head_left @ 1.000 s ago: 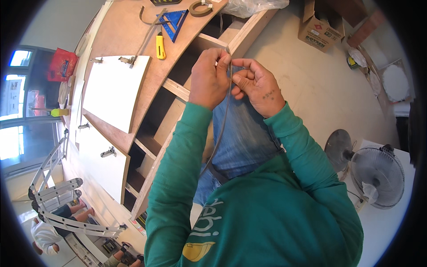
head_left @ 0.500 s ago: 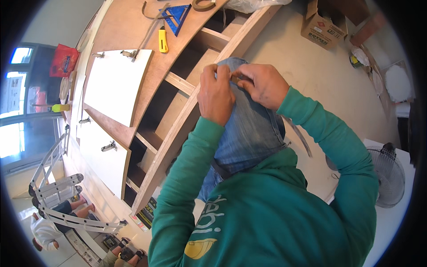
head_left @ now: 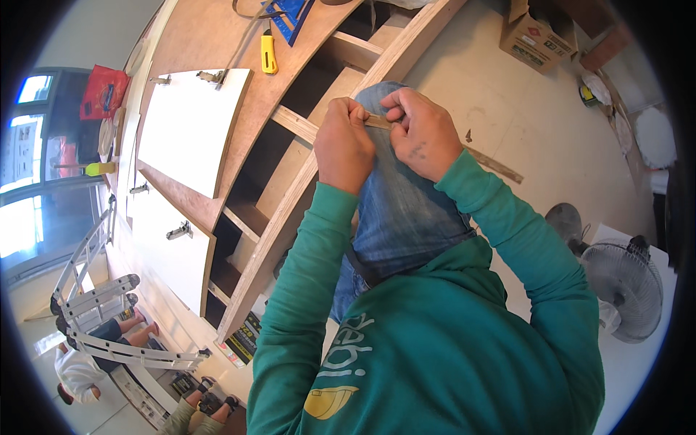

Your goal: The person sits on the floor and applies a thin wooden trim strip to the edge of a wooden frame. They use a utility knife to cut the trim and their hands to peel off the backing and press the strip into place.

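Both hands meet over the raised knee [head_left: 406, 210] in blue jeans. The left hand [head_left: 345, 145] is curled into a narrow grip, its fingertips pinched on one end of a thin strip of wood [head_left: 378, 122]. The right hand [head_left: 424, 134] is curled the same way, pinching the other end of the strip just beside the left. The strip lies level between the two hands, on top of the knee, and only a short stretch of it shows between the fingers. Green sleeves run from both hands down to the lower edge of the view.

Just beyond the hands lies a long plywood cabinet frame [head_left: 290, 217] with open compartments. On its flat panel, near the far end, rest a yellow utility knife [head_left: 269, 54] and a blue triangular square [head_left: 291, 10], close together. Two white door panels [head_left: 194, 129] with metal hinges lie along the frame's left side.

On the floor to the right of the hands lies a long thin wooden batten [head_left: 494, 165], well apart from a cardboard box [head_left: 536, 38] by the far wall. A white fan [head_left: 627, 286] stands at the right. A folded aluminium ladder [head_left: 94, 319] lies at the lower left, near other people's legs.
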Tool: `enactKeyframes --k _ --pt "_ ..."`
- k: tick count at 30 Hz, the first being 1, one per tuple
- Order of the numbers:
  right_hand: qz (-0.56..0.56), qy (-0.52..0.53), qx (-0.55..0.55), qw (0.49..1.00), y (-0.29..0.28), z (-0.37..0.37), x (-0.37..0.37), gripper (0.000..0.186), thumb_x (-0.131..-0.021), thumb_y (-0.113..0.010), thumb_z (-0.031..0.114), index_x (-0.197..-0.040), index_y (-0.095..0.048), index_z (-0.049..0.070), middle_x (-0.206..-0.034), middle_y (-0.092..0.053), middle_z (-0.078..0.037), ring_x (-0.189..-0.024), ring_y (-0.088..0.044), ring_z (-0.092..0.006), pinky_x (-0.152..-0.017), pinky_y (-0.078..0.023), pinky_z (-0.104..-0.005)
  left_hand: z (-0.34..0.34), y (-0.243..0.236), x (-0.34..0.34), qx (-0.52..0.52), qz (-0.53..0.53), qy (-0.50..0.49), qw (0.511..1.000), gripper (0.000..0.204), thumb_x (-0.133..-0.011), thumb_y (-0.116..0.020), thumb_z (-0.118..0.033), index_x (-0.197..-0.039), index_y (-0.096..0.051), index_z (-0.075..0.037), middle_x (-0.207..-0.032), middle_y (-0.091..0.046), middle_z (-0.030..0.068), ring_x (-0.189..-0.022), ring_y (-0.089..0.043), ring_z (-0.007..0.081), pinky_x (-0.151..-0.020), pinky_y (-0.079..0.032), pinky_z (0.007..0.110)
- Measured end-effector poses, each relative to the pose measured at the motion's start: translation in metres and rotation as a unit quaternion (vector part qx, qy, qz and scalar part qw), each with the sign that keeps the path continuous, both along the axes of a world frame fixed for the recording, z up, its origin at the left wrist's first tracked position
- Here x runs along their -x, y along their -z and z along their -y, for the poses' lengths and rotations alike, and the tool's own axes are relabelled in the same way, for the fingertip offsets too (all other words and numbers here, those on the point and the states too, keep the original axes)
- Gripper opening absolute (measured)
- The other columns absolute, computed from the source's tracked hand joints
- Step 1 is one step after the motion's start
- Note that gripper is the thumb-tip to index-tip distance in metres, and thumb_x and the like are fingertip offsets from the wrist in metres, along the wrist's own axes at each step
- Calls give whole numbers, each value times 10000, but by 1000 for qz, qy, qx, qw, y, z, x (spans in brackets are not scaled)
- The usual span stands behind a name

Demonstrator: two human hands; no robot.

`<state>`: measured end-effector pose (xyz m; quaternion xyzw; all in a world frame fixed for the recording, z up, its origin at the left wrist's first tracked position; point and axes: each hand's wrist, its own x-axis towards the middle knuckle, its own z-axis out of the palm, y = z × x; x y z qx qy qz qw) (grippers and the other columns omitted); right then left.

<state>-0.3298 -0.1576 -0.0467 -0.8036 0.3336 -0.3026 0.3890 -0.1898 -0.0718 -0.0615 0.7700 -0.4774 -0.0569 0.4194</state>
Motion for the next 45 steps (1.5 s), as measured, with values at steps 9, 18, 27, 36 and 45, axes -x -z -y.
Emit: enactKeyframes --k 9,18,27,36,45 --pt "-90 -3 139 986 5 1 -11 84 -963 -697 102 -1015 -660 47 -1001 -671 -144 -920 -702 -377 -804 -584 -506 -2 -1 -6 35 -169 39 984 174 -1142 -633 -172 -1181 -691 -12 -970 -758 72 -862 -711 133 -714 -600 318" --pt "-83 3 119 989 12 8 -17 56 -993 -669 85 -1008 -621 59 -1027 -660 -166 -950 -674 -421 -818 -553 -522 -12 6 0 56 -246 41 967 286 -1057 -740 -121 -1306 -698 12 -1083 -740 68 -883 -681 98 -700 -587 274" --pt "-69 -24 58 996 11 18 -15 47 -1032 -633 96 -1013 -647 56 -1058 -674 -171 -969 -697 -422 -826 -561 -525 -4 -15 2 -6 -145 32 989 176 -933 -846 -147 -1050 -840 -15 -998 -745 144 -813 -716 199 -746 -575 349" --pt "23 7 -2 1000 13 3 -3 221 -977 -660 10 -1197 -672 -6 -1076 -732 -156 -1015 -748 -314 -903 -602 -388 3 9 -1 46 -36 7 998 132 -1001 -788 -143 -1018 -773 -12 -895 -725 144 -729 -690 226 -690 -560 391" --pt "-47 9 99 994 4 -3 -13 163 -921 -752 141 -1066 -721 72 -1055 -705 -135 -998 -709 -350 -865 -596 -459 2 4 -12 -3 -325 2 946 185 -1118 -683 -189 -1084 -724 -12 -954 -758 94 -768 -704 153 -673 -596 323"
